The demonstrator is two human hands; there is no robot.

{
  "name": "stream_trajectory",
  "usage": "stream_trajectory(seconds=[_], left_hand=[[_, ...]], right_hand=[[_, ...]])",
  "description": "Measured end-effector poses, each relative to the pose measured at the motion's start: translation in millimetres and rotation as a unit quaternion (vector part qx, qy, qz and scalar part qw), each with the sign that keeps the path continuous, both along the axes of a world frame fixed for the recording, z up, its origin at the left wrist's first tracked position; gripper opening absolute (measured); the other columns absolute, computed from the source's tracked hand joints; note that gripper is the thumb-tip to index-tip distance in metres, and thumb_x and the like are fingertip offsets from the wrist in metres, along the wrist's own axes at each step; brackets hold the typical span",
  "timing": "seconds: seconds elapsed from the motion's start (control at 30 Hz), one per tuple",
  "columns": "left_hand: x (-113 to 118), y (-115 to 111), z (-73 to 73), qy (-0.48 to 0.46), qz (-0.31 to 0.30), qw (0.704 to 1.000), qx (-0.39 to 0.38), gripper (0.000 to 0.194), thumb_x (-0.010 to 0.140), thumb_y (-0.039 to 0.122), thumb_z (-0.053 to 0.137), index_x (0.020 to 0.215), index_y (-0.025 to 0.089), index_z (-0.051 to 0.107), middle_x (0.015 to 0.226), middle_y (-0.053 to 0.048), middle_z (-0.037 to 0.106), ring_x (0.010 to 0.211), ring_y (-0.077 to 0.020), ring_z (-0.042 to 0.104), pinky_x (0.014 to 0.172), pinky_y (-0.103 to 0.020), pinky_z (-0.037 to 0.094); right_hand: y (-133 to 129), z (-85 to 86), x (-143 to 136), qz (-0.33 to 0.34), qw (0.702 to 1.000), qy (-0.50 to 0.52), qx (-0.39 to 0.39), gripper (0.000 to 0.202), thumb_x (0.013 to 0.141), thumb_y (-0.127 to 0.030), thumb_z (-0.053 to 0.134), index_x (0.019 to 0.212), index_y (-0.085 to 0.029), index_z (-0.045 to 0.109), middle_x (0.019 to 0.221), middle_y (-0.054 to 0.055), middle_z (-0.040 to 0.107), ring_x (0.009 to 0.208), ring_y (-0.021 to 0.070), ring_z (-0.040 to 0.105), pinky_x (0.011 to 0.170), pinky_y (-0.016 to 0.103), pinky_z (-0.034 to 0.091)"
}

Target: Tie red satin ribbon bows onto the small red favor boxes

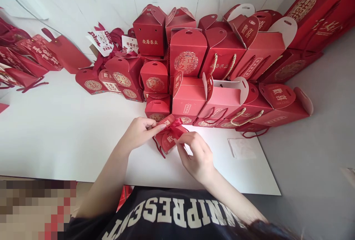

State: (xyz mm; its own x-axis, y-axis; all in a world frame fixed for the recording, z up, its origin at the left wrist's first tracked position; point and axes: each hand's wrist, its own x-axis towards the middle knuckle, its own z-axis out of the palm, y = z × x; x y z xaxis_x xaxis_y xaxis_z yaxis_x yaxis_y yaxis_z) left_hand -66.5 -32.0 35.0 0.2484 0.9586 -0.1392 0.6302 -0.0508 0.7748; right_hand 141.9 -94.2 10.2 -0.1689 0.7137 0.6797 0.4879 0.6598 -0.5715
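Observation:
In the head view, a small red gift box [165, 144] with gold lettering stands on the white table between my hands, with a dark red cord at its left side. A shiny red ribbon bow [176, 123] lies across its top. My left hand [141, 132] pinches a small red tag [166, 120] with gold characters, beside the bow. My right hand [197, 155] is closed, thumb and fingers drawn together at the right edge of the box; what lies between the fingertips is too small to make out.
Stacked red gift boxes [188, 53] crowd the back, close behind my hands. Red bags [68, 53] and ribboned tags [104, 42] stand at the left. A clear plastic packet [242, 148] lies right on the white table [69, 132]. A grey wall [313, 151] bounds the right.

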Motion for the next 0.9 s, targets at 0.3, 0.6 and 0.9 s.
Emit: stream_trajectory(seconds=[0.3, 0.6, 0.9], left_hand=[[12, -1, 4.5, 0.092, 0.051, 0.993, 0.061, 0.058, 0.085, 0.057, 0.055, 0.056, 0.017, 0.023, 0.054, 0.004, 0.020, 0.053, -0.0089, 0.023, 0.050, -0.025, 0.019], [8, -5, 11.9, 0.166, 0.024, 0.985, 0.036, 0.059, 0.069, 0.068, 0.066, 0.057, 0.018, 0.038, 0.052, 0.004, 0.040, 0.051, -0.0105, 0.035, 0.049, -0.025, 0.025], [3, -2, 19.8, 0.148, -0.005, 0.989, 0.005, 0.060, 0.075, 0.070, 0.058, 0.058, 0.019, 0.033, 0.052, 0.005, 0.033, 0.049, -0.0097, 0.029, 0.048, -0.025, 0.024]], right_hand=[[3, 5.6, -6, 0.210, 0.946, -0.217, 0.121, 0.018, 0.093, -0.006, 0.052, 0.103, -0.016, 0.062, 0.094, 0.006, 0.072, 0.092, 0.0194, 0.066, 0.084, 0.033, 0.053], [3, 1.7, 22, 0.064, 0.983, -0.009, -0.173, 0.012, 0.094, -0.032, 0.059, 0.098, -0.020, 0.057, 0.084, 0.003, 0.067, 0.072, 0.0161, 0.061, 0.070, 0.031, 0.049], [6, -9.2, 23, -0.008, 0.943, 0.063, -0.328, 0.019, 0.088, -0.036, 0.066, 0.094, -0.022, 0.054, 0.081, 0.001, 0.065, 0.071, 0.0164, 0.060, 0.069, 0.029, 0.048]])
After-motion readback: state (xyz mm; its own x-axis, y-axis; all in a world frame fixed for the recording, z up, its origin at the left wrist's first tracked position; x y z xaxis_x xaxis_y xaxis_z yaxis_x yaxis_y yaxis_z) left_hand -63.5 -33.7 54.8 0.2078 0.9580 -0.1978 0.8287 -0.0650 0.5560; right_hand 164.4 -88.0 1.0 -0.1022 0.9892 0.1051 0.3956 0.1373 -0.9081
